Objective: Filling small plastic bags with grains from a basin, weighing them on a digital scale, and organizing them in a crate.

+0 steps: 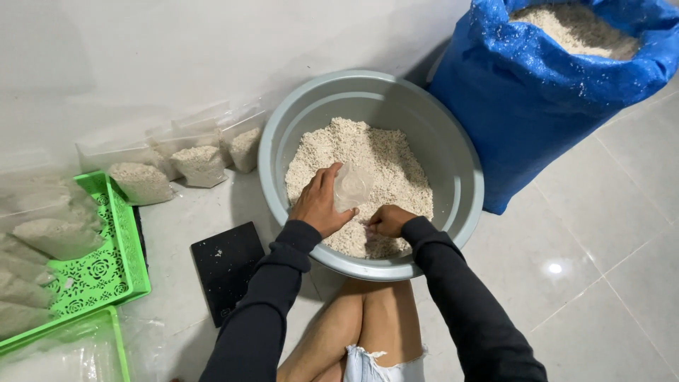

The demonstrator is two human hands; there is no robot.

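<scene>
Both hands down in grey basin of pale granules, left hand holding a clear plastic cup.

Left hand is clamped around the clear plastic cup, cup tilted with its mouth toward the granules, likely angled that way to take up material. Right hand is curled closed with fingertips buried in the heap, can't tell if it grips anything. Granules are off-white, coarse, crumbly, heaped in the grey basin on the tiled floor between the person's knees. Blue sack of same stuff stands open just beside the basin. Filled clear bags lean at the wall; more bags lie in green trays. Flat black scale sits near the left elbow.
</scene>
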